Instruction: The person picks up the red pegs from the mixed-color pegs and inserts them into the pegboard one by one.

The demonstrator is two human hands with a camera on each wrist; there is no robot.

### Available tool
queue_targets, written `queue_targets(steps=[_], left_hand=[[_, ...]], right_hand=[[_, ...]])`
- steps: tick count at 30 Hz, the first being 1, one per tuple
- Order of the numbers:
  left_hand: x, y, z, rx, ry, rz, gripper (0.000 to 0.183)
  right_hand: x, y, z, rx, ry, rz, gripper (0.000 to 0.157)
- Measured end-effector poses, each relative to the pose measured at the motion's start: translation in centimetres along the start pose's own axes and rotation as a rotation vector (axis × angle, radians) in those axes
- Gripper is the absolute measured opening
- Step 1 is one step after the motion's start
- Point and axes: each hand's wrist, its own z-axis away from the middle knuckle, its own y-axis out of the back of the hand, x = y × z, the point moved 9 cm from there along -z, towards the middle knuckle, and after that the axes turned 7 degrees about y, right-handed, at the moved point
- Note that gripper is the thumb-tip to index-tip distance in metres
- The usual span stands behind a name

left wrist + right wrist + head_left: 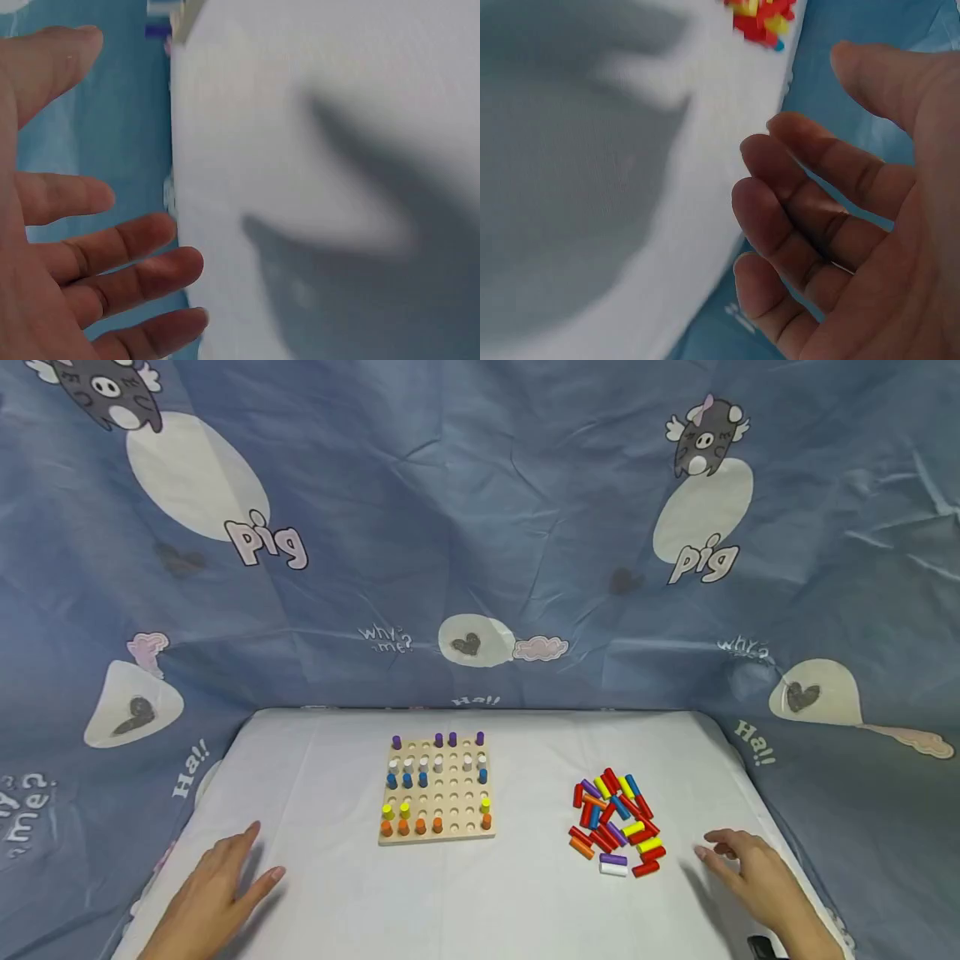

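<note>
A wooden pegboard (453, 793) lies near the middle of the white table, with rows of purple, white, blue, yellow and orange pegs standing in some of its holes. To its right is a loose pile of coloured pegs (617, 817), many of them red. My left hand (213, 889) hovers over the table left of the board, fingers spread and holding nothing; its palm and fingers (139, 281) show in the left wrist view. My right hand (761, 877) hangs right of the pile, fingers (780, 225) loosely curled around nothing.
The white tabletop (315, 760) has rounded far corners. Behind and at both sides hangs a blue cloth (480, 527) printed with pigs and words. A small black object (762, 947) is at the right wrist.
</note>
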Motion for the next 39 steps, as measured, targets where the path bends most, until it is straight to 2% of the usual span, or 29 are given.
queue_targets(steps=[3,9,15,21,29,34,39], left_hand=[[2.1,-1.6,-1.0,-0.018,0.017,0.048,0.087],[6.0,-5.9,-3.4,-0.079,0.088,0.208,0.095],[8.6,-8.5,-4.3,-0.021,0.111,0.278,0.095],[10.2,-9.4,-4.8,0.044,0.084,0.258,0.091],[10.7,-10.1,-5.2,0.067,0.061,0.231,0.081],[10.5,-10.3,-5.5,0.103,0.049,0.227,0.078],[10.2,-10.1,-5.5,0.108,0.047,0.231,0.076]], right_hand=[[-0.5,-1.2,-0.2,-0.036,-0.053,-0.056,0.042],[-1.0,-3.8,-0.3,-0.086,-0.145,-0.121,0.051],[-1.8,-5.8,-0.2,-0.088,-0.198,-0.162,0.047],[-2.9,-6.8,0.0,-0.068,-0.232,-0.134,0.053],[-3.4,-7.0,-0.1,-0.037,-0.283,-0.076,0.061],[-3.4,-6.9,0.1,0.006,-0.323,-0.105,0.061],[-3.4,-7.3,0.5,0.020,-0.374,-0.149,0.063]])
